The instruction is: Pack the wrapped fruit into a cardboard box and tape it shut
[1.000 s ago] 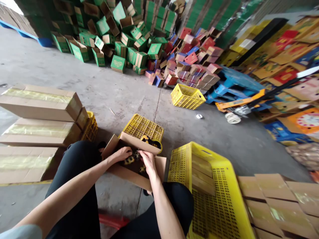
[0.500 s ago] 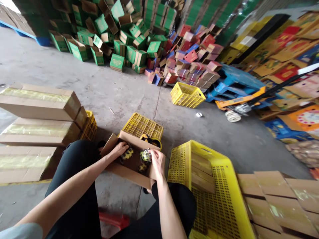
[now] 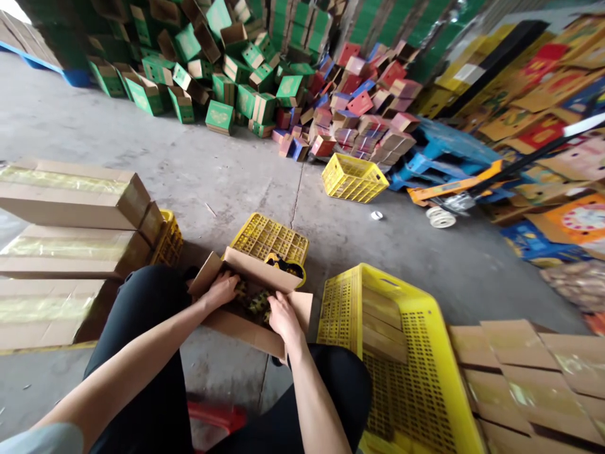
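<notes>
The concrete floor (image 3: 236, 170) carries the work area. To the right of the knees stands a large yellow crate (image 3: 437, 334) with flat cardboard inside. Ahead lies a smaller yellow crate (image 3: 265, 232), directly beyond the open carton (image 3: 246, 334). The carton sits between the knees, flaps raised; its support is hidden.

Carton handling: probably light and fairly stiff along the walls, with flaps that should bend easily. Best hold: opposite side walls, below the flap folds.

The left hand (image 3: 224, 290) reaches into the left end of the carton, fingers curled down; whether its grip is closed cannot be told. The right hand (image 3: 283, 315) is at the right end, fingertips at the mottled items; its grip likewise cannot be confirmed.

The mottled items (image 3: 258, 302), yellow and dark, lie inside the carton. Their shiny surface suggests a slippery wrap, likely light. Hold each around its sides, without squeezing; fragility is uncertain.
</notes>
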A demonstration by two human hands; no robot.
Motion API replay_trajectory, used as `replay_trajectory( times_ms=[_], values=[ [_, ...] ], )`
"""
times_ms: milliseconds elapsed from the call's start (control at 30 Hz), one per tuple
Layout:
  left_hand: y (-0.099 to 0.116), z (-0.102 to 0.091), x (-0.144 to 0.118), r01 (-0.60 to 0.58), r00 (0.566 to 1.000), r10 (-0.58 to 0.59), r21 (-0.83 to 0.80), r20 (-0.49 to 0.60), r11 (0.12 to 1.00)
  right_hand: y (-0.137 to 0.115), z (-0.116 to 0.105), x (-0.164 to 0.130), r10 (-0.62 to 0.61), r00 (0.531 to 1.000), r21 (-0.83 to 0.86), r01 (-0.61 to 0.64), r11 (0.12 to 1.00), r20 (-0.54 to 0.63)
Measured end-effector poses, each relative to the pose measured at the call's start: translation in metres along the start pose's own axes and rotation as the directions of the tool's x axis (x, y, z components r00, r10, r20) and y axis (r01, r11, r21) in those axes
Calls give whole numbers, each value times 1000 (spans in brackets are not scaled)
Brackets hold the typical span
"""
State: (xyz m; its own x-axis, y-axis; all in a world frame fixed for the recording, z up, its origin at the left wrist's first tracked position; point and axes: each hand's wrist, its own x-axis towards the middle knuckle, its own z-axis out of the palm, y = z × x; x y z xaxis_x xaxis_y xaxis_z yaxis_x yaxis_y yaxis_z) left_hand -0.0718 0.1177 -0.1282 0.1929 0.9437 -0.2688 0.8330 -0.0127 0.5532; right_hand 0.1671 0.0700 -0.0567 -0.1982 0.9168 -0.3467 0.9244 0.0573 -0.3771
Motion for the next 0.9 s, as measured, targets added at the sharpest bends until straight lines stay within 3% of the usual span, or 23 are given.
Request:
replay_trajectory(
  times_ms=[133, 333, 433, 500, 600, 667, 733, 800, 900],
  values=[
    [-2, 3, -10, 8, 999, -12, 121, 34, 993, -7, 12, -2, -25, 992, -251, 56, 966, 124],
    [8, -5, -14, -20, 999, 28, 168, -45, 986, -7, 9, 4, -25, 995, -187, 43, 981, 99],
    [18, -10, -10, -49, 997, 43, -118, -61, 992, -4, 1, 5, -44, 996, -116, 53, 992, 80],
    [25, -12, -5, -49, 999, 48, -385, -13, 922, 1, -7, 4, -54, 997, -68, 58, 996, 53],
    [36, -12, 0, -35, 997, 66, -520, 41, 853, 9, -17, 4, -21, 999, 229, 26, 973, -25],
    [43, -15, 0, 34, 989, 66, -648, 129, 761, 14, -22, 5, 24, 999, 535, 2, 845, -42],
    [48, -20, -3, 170, 959, 89, -799, 267, 576, 15, -26, 6, 47, 998, 726, -9, 687, -32],
    [53, -27, -8, 301, 912, 147, -869, 382, 393, 12, -28, 7, 63, 997, 797, -10, 604, -35],
    [58, -36, -16, 332, 889, 209, -888, 407, 319, 7, -30, 9, 94, 994, 813, -16, 582, -48]
  ],
)
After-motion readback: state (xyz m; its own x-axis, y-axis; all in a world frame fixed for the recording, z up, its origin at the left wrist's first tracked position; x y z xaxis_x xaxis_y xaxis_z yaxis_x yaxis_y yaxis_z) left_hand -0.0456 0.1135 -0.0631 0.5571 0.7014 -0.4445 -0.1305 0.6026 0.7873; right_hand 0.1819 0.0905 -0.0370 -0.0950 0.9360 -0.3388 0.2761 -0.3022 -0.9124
